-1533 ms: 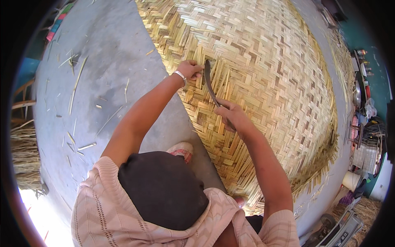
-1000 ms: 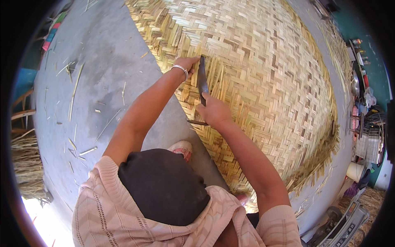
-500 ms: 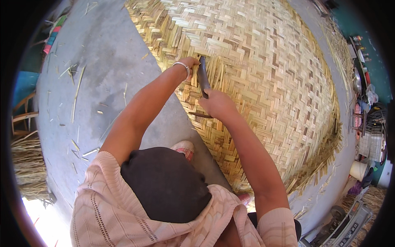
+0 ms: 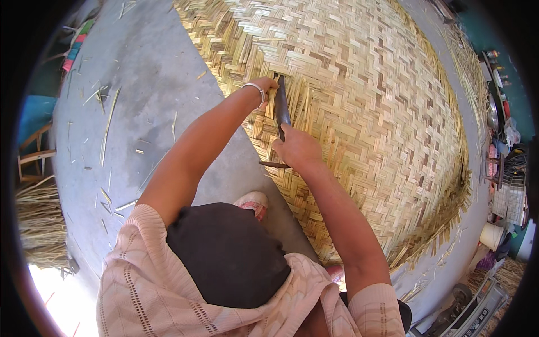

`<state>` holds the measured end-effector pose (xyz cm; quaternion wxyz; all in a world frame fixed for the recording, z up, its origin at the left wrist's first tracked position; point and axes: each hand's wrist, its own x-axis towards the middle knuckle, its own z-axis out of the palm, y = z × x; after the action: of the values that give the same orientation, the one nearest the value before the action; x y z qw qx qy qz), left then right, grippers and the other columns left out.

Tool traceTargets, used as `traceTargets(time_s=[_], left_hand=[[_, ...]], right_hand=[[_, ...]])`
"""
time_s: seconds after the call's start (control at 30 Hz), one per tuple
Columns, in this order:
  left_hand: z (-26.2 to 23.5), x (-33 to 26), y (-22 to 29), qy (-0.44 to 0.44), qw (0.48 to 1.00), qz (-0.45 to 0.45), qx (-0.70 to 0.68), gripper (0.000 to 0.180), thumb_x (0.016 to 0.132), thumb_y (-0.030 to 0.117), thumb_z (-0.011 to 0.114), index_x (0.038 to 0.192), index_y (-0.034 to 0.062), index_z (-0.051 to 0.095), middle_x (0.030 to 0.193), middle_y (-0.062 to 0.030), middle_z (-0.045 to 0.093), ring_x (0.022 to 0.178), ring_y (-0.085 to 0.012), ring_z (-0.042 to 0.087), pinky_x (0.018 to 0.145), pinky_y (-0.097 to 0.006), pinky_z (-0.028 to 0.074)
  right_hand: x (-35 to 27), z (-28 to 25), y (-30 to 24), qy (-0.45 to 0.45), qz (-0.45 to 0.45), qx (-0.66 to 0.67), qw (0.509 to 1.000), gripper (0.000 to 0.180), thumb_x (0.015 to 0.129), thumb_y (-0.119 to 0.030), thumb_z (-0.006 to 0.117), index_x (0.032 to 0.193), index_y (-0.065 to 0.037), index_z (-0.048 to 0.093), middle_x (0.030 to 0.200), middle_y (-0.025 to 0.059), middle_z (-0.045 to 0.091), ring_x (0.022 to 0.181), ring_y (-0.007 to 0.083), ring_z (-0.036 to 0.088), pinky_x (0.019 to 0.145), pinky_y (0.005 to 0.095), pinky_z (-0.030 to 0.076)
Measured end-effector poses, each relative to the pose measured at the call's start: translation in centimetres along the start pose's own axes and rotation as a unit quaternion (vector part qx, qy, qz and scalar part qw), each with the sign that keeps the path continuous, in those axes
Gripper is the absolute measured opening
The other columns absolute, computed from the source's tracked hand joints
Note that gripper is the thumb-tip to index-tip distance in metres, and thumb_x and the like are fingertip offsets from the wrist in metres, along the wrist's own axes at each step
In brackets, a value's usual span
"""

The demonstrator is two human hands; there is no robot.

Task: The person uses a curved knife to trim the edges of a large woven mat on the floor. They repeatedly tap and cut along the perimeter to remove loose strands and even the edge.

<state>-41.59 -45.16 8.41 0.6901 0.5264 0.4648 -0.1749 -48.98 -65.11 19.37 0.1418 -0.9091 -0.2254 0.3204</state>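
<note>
A large woven mat (image 4: 359,112) of pale and brown flat strips lies in front of me and to my right. My right hand (image 4: 300,149) is closed around a long, dark, narrow tool (image 4: 282,104), whose far end meets the weave close to the mat's left edge. From under that hand a thin brown point (image 4: 273,164) sticks out to the left; whether it belongs to the same tool I cannot tell. Beside the tool's far end, my left hand (image 4: 266,87) pinches a pale strip at the weave, its fingertips partly hidden. Loose strip ends stand up just right of the tool.
Grey concrete floor (image 4: 146,73) with scattered strip scraps (image 4: 109,123) runs along the left. A straw bundle (image 4: 42,224) and a wooden chair frame (image 4: 36,154) stand at the far left. A white bucket (image 4: 492,236) and household clutter line the right side.
My right hand has drawn back slightly toward me along with the dark tool, which now stands a little straighter. My left hand stays at the same place on the mat.
</note>
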Motion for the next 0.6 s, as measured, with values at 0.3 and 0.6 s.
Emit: traceTargets(time_s=[0.3, 0.6], left_hand=[[0.1, -0.7, 0.8, 0.036, 0.986, 0.076, 0.144, 0.033, 0.082, 0.031, 0.076, 0.076, 0.0025, 0.062, 0.060, -0.0040, 0.057, 0.052, -0.0170, 0.058, 0.046, -0.035, 0.050], [0.1, -3.1, 0.7, 0.168, 0.805, 0.237, 0.518, 0.044, 0.080, 0.050, 0.071, 0.093, 0.0077, 0.072, 0.091, -0.0132, 0.072, 0.090, -0.0289, 0.068, 0.083, -0.041, 0.052]], right_hand=[[-0.5, -0.4, 0.1, 0.012, -0.002, -0.028, 1.000, 0.036, 0.084, -0.031, 0.058, 0.112, -0.008, 0.061, 0.097, 0.0171, 0.069, 0.092, 0.0349, 0.067, 0.080, 0.0467, 0.053], [-0.8, -1.1, 0.3, 0.001, 0.010, -0.047, 0.999, 0.035, 0.084, -0.027, 0.055, 0.114, -0.009, 0.061, 0.093, 0.0175, 0.070, 0.091, 0.0359, 0.068, 0.078, 0.0473, 0.053]])
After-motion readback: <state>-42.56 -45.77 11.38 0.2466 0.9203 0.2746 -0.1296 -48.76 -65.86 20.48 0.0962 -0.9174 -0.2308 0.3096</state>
